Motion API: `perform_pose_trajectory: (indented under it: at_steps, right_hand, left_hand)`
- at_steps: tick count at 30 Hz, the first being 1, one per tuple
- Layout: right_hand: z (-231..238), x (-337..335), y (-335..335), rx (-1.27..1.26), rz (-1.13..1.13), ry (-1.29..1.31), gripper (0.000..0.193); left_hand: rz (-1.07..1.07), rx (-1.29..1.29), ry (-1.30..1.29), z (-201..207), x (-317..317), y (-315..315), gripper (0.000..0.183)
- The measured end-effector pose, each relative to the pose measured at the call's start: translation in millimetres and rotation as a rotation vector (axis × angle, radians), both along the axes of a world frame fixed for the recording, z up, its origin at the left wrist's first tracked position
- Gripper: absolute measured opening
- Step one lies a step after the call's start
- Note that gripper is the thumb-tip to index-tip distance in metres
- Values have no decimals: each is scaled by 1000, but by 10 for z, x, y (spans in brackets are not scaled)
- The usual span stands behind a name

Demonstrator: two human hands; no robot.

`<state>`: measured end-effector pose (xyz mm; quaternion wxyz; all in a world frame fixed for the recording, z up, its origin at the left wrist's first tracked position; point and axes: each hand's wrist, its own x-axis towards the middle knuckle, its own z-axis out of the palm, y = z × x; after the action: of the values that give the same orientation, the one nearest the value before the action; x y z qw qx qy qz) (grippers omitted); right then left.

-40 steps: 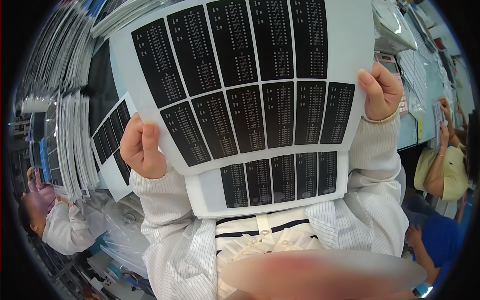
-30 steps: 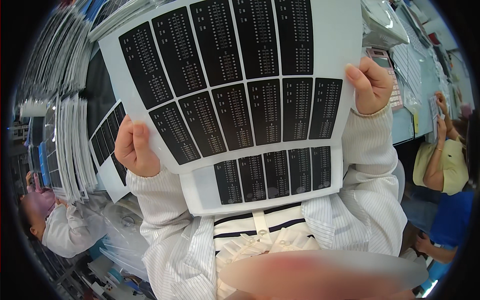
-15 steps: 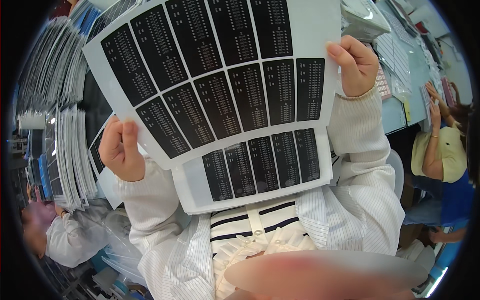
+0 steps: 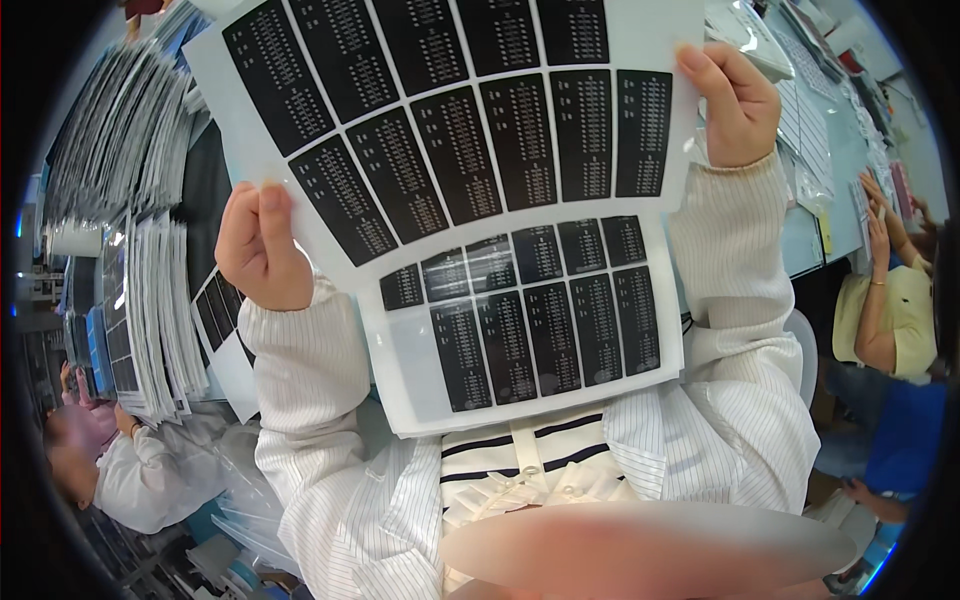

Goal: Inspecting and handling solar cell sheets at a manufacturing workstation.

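White flat sheet printed with black rectangular panels (image 4: 460, 120) is held up at 12 o'clock. Its lower edge climbs from nearly 9 toward nearly 3; the panels point from 11 to 5, turning almost 12-to-6 on the right. Its top is cut off. My left hand (image 4: 262, 248) pinches it near 9, my right hand (image 4: 742, 105) at 2. Toward 6 lie similar black-panelled white sheets (image 4: 415, 380). Pale blue-green tabletop (image 4: 800, 240) shows at 3, upright white paper stacks (image 4: 130, 145) at 10, a white-sleeved co-worker (image 4: 150, 475) at 8.

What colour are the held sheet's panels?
The panels are black, on a white sheet; head view.
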<state>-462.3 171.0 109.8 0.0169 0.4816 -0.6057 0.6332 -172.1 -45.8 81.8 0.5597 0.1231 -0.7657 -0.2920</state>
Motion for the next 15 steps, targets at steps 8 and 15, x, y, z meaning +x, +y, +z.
perform_pose_trajectory:
  at_steps: [8,15]
  right_hand:
    - [-80,101,59,95,37,-50,13]
    - [-143,71,86,15,22,-85,12]
  left_hand:
    - [30,34,-26,-48,95,-54,28]
    - [26,-11,-37,-32,157,-61,30]
